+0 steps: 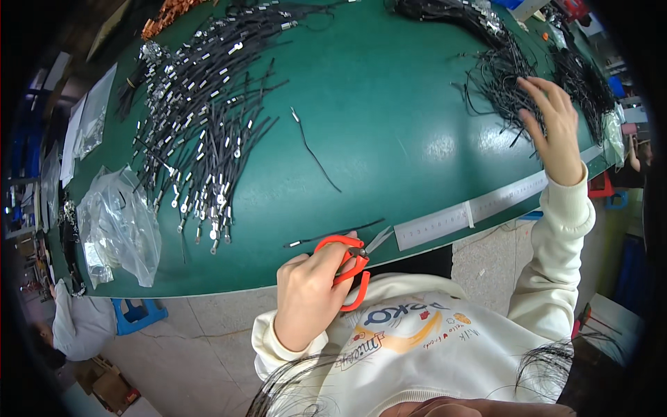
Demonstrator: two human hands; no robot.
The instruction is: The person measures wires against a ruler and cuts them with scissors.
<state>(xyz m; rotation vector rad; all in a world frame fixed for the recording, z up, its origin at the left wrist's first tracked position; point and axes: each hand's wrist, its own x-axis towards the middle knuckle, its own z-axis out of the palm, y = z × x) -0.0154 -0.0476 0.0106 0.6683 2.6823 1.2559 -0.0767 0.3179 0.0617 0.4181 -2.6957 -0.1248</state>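
My left hand [309, 292] is closed round the red handles of a pair of scissors [356, 258] at the table's near edge. Their blades stand a little apart and point toward the ruler [434, 228]. Just beyond these fingers lies a short black wire [333, 231] with a light tip at its left end; whether the fingers touch it I cannot tell. Over at the right, my right hand [556, 128] reaches out with thumb and fingers apart, at the edge of a tangle of thin black wires [497, 87]. Another single black wire [313, 154] with a metal tip lies mid-table.
A large heap of black wires with metal ring terminals [201, 125] covers the left of the green table [361, 76]. Clear plastic bags [121, 226] lie beside it. More black wires [580, 87] are at the far right. A blue stool [139, 316] and a person [80, 323] are at lower left.
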